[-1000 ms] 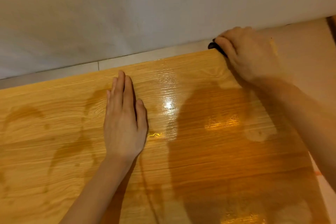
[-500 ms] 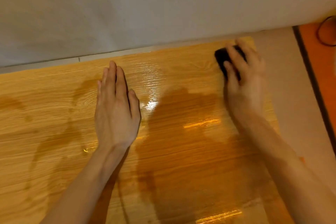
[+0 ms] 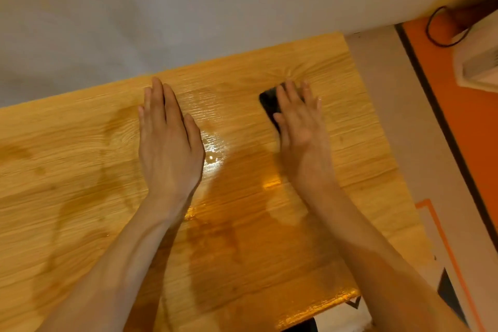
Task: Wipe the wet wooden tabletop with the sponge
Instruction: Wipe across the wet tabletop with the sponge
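Observation:
The wooden tabletop (image 3: 80,170) fills the lower view, with shiny wet patches in the middle and dark damp streaks on the left. A black sponge (image 3: 268,104) lies on the wood near the table's far right corner. My right hand (image 3: 299,129) presses flat on top of it, fingers spread over it, so only its left part shows. My left hand (image 3: 167,140) rests flat on the tabletop to the left of the sponge, fingers together, holding nothing.
A grey-white wall (image 3: 188,8) runs along the table's far edge. The table's right edge borders a beige floor (image 3: 382,83) and an orange mat (image 3: 463,105). A white box (image 3: 477,65) with a black cable (image 3: 433,32) sits at the top right.
My right hand has pulled the sponge from the far right corner towards me and leftwards across the wood. The view has shifted right; my left hand stays flat in place.

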Action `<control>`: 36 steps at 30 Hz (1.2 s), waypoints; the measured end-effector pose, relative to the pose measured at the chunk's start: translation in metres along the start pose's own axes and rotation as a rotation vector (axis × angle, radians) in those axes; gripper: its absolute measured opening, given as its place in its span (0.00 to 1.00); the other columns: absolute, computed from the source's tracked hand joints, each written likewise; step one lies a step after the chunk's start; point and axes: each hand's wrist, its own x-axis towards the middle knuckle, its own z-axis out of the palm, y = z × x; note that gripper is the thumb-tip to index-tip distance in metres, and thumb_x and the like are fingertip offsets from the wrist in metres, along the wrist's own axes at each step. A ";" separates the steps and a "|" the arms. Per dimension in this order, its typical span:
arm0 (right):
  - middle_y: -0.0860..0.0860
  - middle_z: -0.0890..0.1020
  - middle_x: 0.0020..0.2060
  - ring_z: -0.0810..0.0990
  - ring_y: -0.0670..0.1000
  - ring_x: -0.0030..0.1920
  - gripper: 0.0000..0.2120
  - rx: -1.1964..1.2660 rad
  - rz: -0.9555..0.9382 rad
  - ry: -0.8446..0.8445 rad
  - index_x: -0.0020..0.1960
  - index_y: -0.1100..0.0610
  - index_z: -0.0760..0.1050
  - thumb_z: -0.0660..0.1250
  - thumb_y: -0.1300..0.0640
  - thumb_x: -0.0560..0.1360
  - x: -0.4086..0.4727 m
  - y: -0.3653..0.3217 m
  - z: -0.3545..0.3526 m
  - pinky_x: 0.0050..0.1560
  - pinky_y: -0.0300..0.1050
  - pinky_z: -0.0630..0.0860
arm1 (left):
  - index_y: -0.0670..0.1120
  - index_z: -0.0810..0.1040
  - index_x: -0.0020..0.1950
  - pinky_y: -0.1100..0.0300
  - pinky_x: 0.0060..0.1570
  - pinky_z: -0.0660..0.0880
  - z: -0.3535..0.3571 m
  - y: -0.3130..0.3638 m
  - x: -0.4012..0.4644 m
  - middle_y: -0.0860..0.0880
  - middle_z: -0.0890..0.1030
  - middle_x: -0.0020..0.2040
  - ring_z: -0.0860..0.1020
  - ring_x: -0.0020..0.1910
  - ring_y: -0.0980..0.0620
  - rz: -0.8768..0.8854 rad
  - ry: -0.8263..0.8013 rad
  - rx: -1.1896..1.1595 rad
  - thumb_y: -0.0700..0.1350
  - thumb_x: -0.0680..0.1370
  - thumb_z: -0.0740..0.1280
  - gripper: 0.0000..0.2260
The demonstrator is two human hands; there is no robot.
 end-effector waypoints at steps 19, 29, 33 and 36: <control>0.55 0.66 0.74 0.62 0.51 0.75 0.19 0.175 0.399 0.167 0.72 0.61 0.66 0.58 0.60 0.82 -0.082 0.061 -0.045 0.78 0.47 0.55 | 0.36 0.53 0.81 0.52 0.80 0.43 -0.009 -0.006 -0.006 0.40 0.51 0.83 0.48 0.82 0.44 0.074 -0.037 -0.136 0.43 0.86 0.53 0.25; 0.55 0.72 0.69 0.66 0.54 0.73 0.17 0.278 -0.005 0.085 0.68 0.60 0.73 0.61 0.58 0.80 -0.134 -0.045 0.003 0.73 0.55 0.64 | 0.40 0.55 0.82 0.60 0.80 0.41 -0.041 -0.055 -0.140 0.47 0.52 0.83 0.48 0.83 0.51 0.059 -0.092 -0.136 0.49 0.85 0.52 0.27; 0.56 0.70 0.71 0.64 0.56 0.74 0.17 0.242 0.005 0.014 0.67 0.59 0.73 0.61 0.65 0.78 -0.137 0.021 -0.024 0.73 0.61 0.63 | 0.42 0.55 0.82 0.59 0.80 0.41 -0.051 -0.082 -0.175 0.51 0.50 0.84 0.48 0.83 0.52 0.009 -0.100 -0.077 0.53 0.84 0.51 0.28; 0.58 0.71 0.70 0.67 0.56 0.72 0.19 0.265 0.273 0.212 0.70 0.62 0.70 0.62 0.66 0.79 -0.146 0.075 -0.052 0.71 0.61 0.65 | 0.44 0.53 0.82 0.57 0.80 0.42 -0.054 -0.097 -0.192 0.55 0.48 0.84 0.47 0.82 0.53 -0.009 -0.108 -0.047 0.56 0.85 0.49 0.28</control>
